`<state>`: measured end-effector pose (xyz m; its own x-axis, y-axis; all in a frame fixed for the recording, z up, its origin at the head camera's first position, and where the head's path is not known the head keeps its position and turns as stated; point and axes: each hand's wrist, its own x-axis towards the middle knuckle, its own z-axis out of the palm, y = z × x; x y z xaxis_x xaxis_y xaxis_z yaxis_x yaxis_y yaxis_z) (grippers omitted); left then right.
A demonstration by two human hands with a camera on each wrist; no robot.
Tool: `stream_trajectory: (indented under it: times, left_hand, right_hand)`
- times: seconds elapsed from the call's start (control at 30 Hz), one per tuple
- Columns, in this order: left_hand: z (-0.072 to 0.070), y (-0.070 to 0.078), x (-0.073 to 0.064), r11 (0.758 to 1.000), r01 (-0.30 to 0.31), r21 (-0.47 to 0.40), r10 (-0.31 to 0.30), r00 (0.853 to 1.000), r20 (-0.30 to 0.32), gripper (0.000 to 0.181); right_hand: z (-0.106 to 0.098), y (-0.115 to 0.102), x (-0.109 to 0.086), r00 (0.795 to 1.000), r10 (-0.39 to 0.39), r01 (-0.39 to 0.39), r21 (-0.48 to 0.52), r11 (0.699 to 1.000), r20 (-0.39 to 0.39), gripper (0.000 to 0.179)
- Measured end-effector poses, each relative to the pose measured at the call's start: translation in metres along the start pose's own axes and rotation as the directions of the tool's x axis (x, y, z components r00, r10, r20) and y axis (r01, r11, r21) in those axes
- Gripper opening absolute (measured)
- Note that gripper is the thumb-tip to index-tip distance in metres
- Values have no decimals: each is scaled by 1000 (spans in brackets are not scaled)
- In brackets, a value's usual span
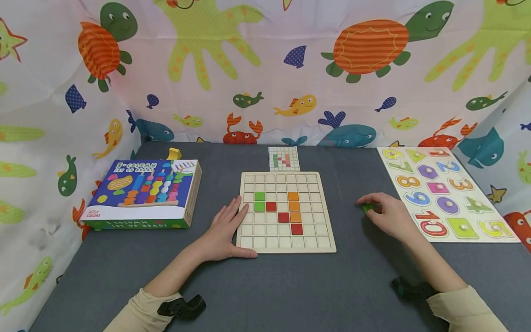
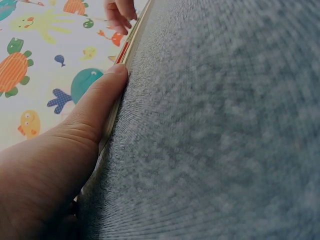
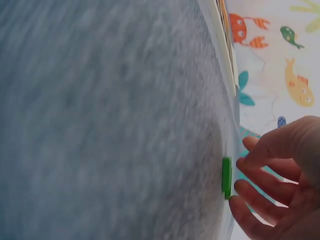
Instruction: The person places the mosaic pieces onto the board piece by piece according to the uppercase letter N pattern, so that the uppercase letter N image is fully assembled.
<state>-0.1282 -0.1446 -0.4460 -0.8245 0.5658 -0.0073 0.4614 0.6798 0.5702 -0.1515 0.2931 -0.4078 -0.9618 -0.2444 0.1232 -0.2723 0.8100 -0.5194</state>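
A wooden grid board (image 1: 286, 246) lies in the middle of the table. Set in its cells are two green squares (image 1: 259, 201), three red squares (image 1: 284, 217) and three orange squares (image 1: 293, 207). My left hand (image 1: 226, 230) rests at the board's front left corner, fingers spread over the left edge, with the thumb along the front edge. Right of the board, my right hand (image 1: 387, 214) hovers low with loosely bent fingers. Just below its fingertips, green pieces (image 3: 227, 177) lie on the table, partly covered by the hand in the head view.
Behind the board lies a small pattern card (image 1: 284, 159) with a coloured grid. A bead set box (image 1: 141, 193) stands at the left, a yellow piece (image 1: 174, 153) behind it. On the right is a number and shape puzzle board (image 1: 448, 193). A printed cloth (image 1: 282, 101) backs the table.
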Motion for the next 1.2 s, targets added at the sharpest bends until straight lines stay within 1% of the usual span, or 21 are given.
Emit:
stream_trajectory:
  times: [0.17, 0.33, 0.43, 0.53, 0.7, 0.83, 0.97, 1.2]
  left_hand:
    - [0, 0, 0, 1000, 9, 2, -9, 1000, 8, 121]
    - [0, 0, 0, 1000, 2, 3, -2, 1000, 2, 121]
    - [-1, 0, -1, 1000, -1, 2, 1, 1000, -1, 120]
    - [-1, 1, -1, 1000, 0, -1, 0, 1000, -2, 120]
    - [-2, 1, 0, 1000, 5, -2, -5, 1000, -2, 121]
    - [-2, 1, 0, 1000, 3, -3, -3, 1000, -2, 120]
    - [-1, 1, 0, 1000, 7, 0, -7, 1000, 3, 120]
    - [0, -1, 1, 1000, 12, 1, -12, 1000, 3, 121]
  right_hand:
    - [0, 4, -2, 1000, 5, -5, 8, 1000, 18, 32]
    - [5, -2, 0, 999, -16, 14, 43, 999, 47, 31]
    - [6, -5, 1, 998, -15, 11, 48, 999, 65, 30]
    - [7, -6, 2, 998, -8, 6, 26, 1000, 66, 29]
    - [10, -10, 7, 998, 4, -6, 35, 999, 64, 28]
    - [18, -22, 14, 998, 11, -15, 67, 998, 55, 27]
    - [28, -37, 22, 999, -18, 12, 117, 993, 50, 26]
    - [45, -68, 37, 995, -59, 43, 178, 983, 84, 27]
